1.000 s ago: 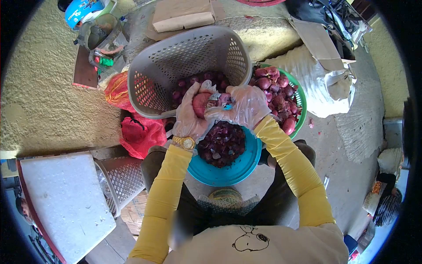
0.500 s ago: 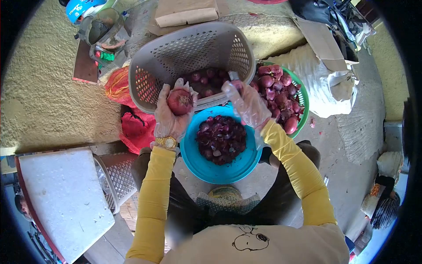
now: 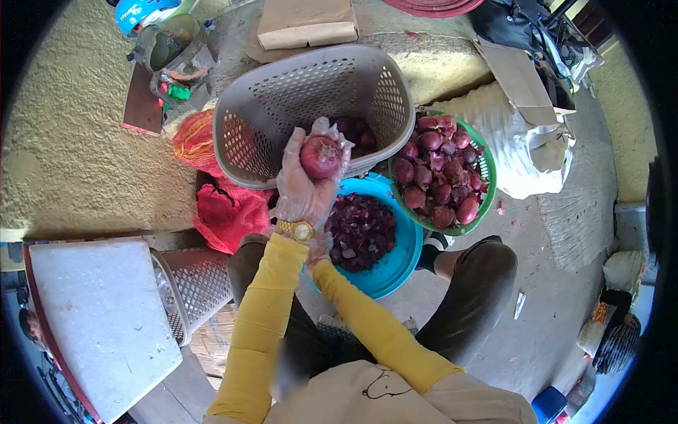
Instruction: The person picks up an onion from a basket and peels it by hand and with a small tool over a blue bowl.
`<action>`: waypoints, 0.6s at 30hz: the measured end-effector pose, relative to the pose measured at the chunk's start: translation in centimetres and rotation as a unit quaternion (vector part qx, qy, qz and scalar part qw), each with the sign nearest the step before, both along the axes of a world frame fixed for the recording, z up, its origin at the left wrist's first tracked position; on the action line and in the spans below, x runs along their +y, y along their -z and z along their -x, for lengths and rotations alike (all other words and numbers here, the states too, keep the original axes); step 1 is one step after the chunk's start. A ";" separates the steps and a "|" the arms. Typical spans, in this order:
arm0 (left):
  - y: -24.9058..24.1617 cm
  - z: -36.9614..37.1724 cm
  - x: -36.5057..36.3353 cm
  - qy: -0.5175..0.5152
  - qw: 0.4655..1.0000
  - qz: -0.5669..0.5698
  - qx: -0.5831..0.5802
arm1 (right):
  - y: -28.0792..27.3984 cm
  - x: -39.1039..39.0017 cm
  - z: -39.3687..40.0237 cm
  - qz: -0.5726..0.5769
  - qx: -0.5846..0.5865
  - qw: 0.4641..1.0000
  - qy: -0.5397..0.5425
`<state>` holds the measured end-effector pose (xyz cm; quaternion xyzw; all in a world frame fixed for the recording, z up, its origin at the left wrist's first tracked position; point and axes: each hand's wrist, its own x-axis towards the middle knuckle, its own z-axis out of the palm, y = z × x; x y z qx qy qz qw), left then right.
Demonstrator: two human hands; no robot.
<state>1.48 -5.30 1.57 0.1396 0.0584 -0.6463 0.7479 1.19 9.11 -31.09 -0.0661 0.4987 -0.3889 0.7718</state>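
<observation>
In a clear plastic glove, my left hand (image 3: pixel 302 189) holds a red onion (image 3: pixel 320 157) over the near rim of a grey perforated basket (image 3: pixel 304 78). Red onions (image 3: pixel 364 134) lie inside that basket. My right hand (image 3: pixel 321 245), also gloved, is crossed beneath my left wrist, and its fingers are hidden. Below both hands stands a blue basin (image 3: pixel 407 251) holding dark purple onion skins (image 3: pixel 364 233). To the right, a green basket (image 3: pixel 492 169) is filled with red onions and loose skins (image 3: pixel 441 169).
A white foam board (image 3: pixel 102 318) lies at the left, beside another perforated basket (image 3: pixel 201 283). Red mesh bags (image 3: pixel 229 212) rest by the wall. A white sack (image 3: pixel 487 120) and cardboard (image 3: pixel 307 25) sit behind. A person (image 3: pixel 620 336) is at the far right.
My right hand has moved from the basket's right side down and left, under my left wrist. My left hand, still holding the onion, has shifted right. The view has shifted slightly.
</observation>
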 end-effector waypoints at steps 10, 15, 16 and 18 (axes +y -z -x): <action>-0.2 0.2 0.1 0.015 1.000 -0.006 -0.005 | -14.4 -2.2 4.7 -0.028 -0.066 0.997 -0.006; -1.0 -0.2 0.0 -0.019 0.998 -0.048 -0.028 | -23.9 -5.9 11.2 0.001 0.048 0.998 -0.045; -1.0 -0.3 0.2 -0.024 0.996 -0.063 -0.052 | -26.1 -6.9 12.5 0.006 0.029 0.999 -0.032; -1.3 -0.3 0.4 -0.026 0.994 -0.077 -0.075 | -30.0 -9.0 15.0 0.012 0.011 1.000 -0.016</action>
